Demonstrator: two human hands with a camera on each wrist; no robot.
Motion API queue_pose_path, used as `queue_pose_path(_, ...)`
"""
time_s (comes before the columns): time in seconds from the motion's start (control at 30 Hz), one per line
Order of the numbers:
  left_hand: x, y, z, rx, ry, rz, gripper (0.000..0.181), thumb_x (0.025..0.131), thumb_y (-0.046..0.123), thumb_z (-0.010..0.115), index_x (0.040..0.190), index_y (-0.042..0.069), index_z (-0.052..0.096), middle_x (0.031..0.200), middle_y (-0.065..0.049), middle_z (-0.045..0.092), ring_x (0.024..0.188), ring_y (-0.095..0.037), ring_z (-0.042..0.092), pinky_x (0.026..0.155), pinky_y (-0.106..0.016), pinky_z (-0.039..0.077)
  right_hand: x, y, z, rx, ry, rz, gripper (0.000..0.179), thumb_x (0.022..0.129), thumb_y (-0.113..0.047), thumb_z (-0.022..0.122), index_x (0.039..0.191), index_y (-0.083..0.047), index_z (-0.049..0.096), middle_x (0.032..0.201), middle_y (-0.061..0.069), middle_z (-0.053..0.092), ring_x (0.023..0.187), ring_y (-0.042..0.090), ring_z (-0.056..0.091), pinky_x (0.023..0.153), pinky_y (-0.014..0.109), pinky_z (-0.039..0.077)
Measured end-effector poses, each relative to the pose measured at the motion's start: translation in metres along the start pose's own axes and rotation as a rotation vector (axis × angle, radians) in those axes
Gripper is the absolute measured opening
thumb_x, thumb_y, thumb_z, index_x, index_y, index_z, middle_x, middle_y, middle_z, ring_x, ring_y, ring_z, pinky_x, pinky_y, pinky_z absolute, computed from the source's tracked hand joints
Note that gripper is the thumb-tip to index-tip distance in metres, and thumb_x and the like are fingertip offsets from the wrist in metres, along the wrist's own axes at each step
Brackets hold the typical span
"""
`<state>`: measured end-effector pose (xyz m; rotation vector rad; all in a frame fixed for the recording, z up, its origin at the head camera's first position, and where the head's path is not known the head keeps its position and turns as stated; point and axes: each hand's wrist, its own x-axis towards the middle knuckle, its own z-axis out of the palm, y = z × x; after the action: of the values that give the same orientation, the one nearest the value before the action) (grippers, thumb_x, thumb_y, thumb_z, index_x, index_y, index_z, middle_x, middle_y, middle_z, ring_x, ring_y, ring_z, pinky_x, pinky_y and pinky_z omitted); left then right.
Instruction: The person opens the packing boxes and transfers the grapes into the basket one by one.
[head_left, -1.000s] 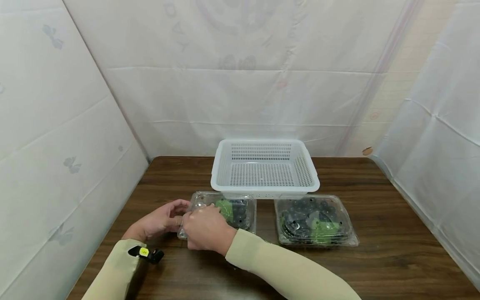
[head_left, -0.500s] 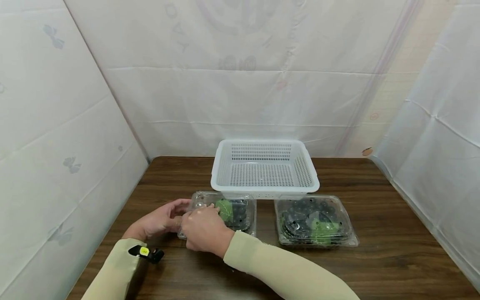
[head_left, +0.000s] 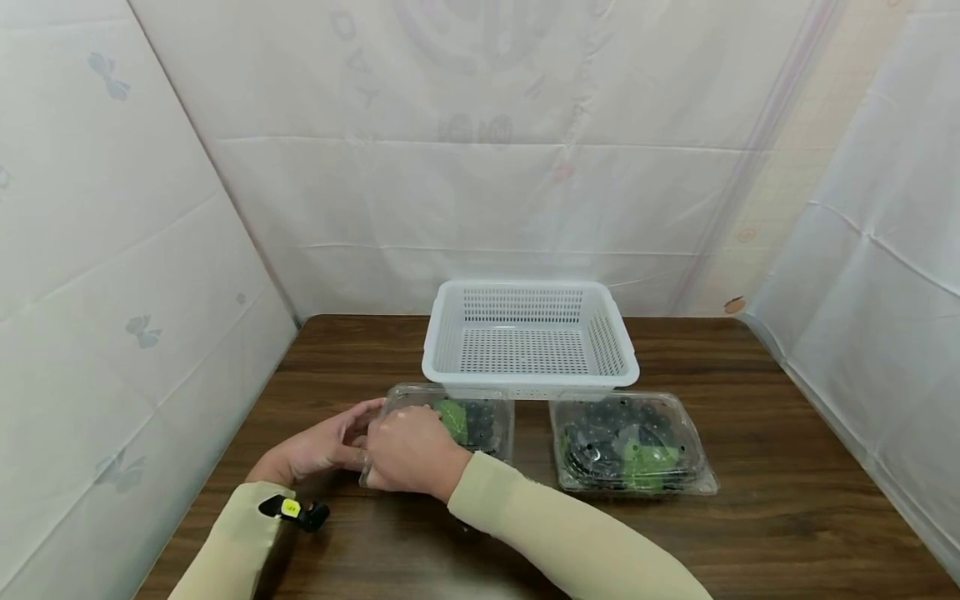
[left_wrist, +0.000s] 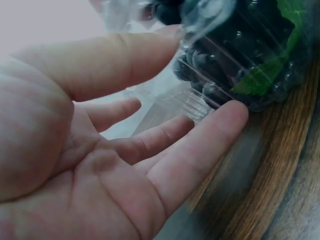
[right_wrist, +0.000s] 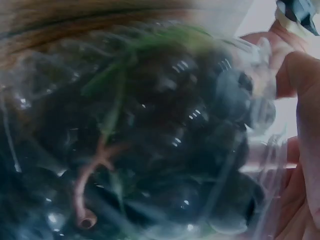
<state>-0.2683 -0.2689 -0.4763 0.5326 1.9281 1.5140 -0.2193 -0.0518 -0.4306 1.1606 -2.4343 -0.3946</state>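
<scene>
A clear plastic clamshell box of dark grapes with a green leaf lies left of the table's middle. My left hand is at its left end; in the left wrist view that left hand has fingers spread and fairly straight, its thumb tip at the plastic edge. Across the box's left front corner, my right hand curls its fingers on the edge, covering that part. The right wrist view shows grapes and a brown stem close up through the plastic.
A second clear box of grapes sits to the right. Behind both boxes stands a white perforated basket with nothing in it. White sheeting hangs behind the brown wooden table and at its sides.
Both hands stay at the left end of the box. My right hand has shifted very slightly upward, and the box's left corner a little to the right.
</scene>
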Motion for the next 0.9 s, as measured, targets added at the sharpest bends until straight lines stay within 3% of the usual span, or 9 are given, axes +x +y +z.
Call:
queue_pose_path(0.2,-0.001,0.002,0.003,-0.022,0.013,-0.014,0.1,0.092,0.007,0.075,0.164,0.006,0.006,0.162,-0.033,0.021,0.13,-0.024,0.055,0.091,-0.039,0.06,0.001,0.003,0.0,0.039,-0.019,-0.002,0.036,0.088,-0.058,0.063,0.081,-0.023,0.07,0.073,-0.007,0.068,0.058,0.016,0.066,0.058,0.04,0.061)
queue_pose_path(0.6,-0.004,0.004,0.005,-0.061,0.034,-0.042,0.092,0.095,0.011,0.07,0.163,0.003,0.008,0.159,-0.032,0.025,0.115,-0.022,0.061,0.088,-0.039,0.059,-0.003,0.017,-0.01,0.139,0.079,-0.004,0.038,0.092,-0.059,0.062,0.072,-0.027,0.06,0.064,-0.012,0.059,0.056,0.004,0.058,0.048,0.024,0.049)
queue_pose_path(0.73,-0.005,0.004,0.007,-0.105,0.037,-0.044,0.087,0.098,0.011,0.066,0.163,0.002,0.009,0.158,-0.03,0.028,0.115,-0.023,0.062,0.088,-0.043,0.06,-0.006,0.019,-0.011,0.151,0.082,-0.007,0.036,0.092,-0.059,0.063,0.082,-0.025,0.067,0.066,-0.01,0.061,0.057,0.005,0.058,0.049,0.024,0.049)
queue_pose_path(0.9,-0.007,0.007,0.009,-0.094,0.059,-0.059,0.087,0.097,0.008,0.065,0.163,0.002,0.009,0.158,-0.032,0.027,0.117,-0.023,0.06,0.09,-0.043,0.059,-0.015,0.016,-0.013,0.098,-0.012,-0.003,0.046,0.088,-0.057,0.067,0.119,-0.022,0.069,0.076,-0.006,0.067,0.065,0.01,0.062,0.055,0.025,0.053)
